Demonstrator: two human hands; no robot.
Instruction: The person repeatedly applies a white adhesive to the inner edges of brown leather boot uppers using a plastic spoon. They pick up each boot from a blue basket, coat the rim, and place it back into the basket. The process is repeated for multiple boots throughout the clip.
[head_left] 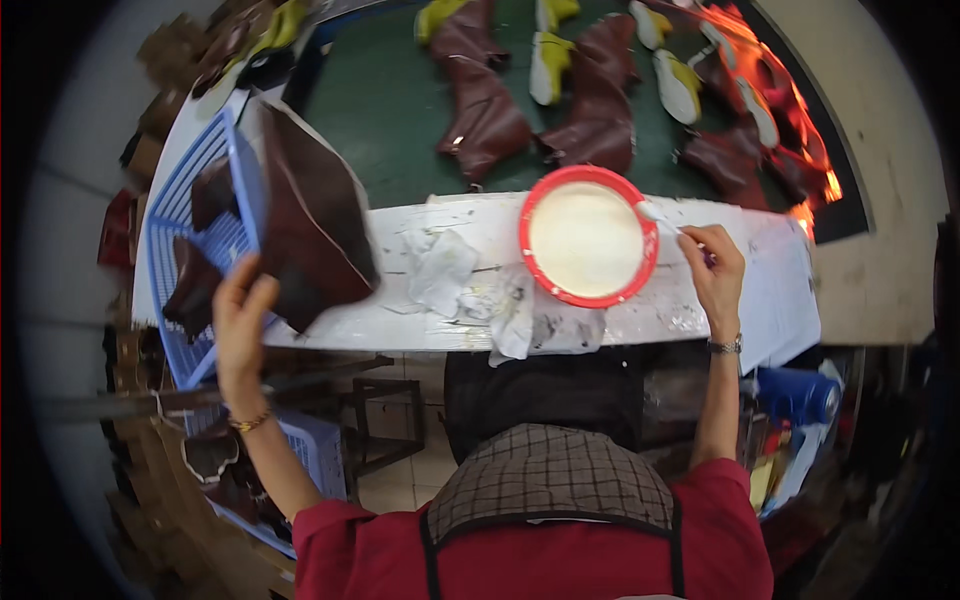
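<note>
Beside the blue basket (243, 190), the left hand (238, 320) is at brown leather (310, 215); farther right, the right hand (718, 270) holds a slim white tool (662, 217).
Left fingers curve by the leather's lower edge, though whether they grip it I cannot tell. Right of them lie crumpled white scraps (440, 270), then a red bowl (578, 175) of creamy liquid (585, 240), just left of the right hand's narrow pinch.

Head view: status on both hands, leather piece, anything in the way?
Left hand at brown leather piece, hold unclear. Right hand holding brush at red tub. Leather piece by blue basket; crumpled white cloth or paper between it and tub.
</note>
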